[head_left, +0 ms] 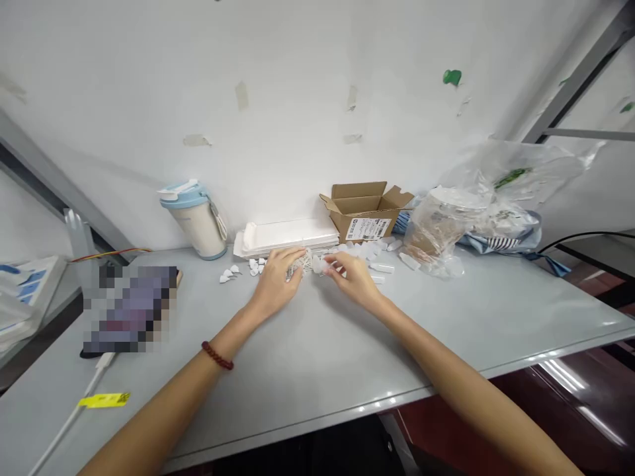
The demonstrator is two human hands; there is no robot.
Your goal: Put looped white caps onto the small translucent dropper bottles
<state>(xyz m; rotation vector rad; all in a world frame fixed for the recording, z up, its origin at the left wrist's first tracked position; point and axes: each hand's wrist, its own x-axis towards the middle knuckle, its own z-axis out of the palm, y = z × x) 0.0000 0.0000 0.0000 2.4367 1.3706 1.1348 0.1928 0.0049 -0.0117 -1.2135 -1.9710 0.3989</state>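
My right hand (354,276) pinches a small translucent white plastic piece (319,265) between thumb and fingertips. To its left, my left hand (276,279) rests at a pile of thin white pieces (308,259), with thumb and fingers apart. Part of that pile is hidden by the fingers. Several small white caps with thin stems (228,272) lie left of my left hand. Beyond my right hand, several more translucent plastic pieces (381,268) are scattered on the grey table (307,370).
Behind the hands are a stack of white trays (290,233) and an open cardboard box (364,215). A tumbler (198,221) stands at left, near a pixelated phone-like device (131,311) with a white cable (64,423). Clear plastic bags (441,228) sit at right against the wall.
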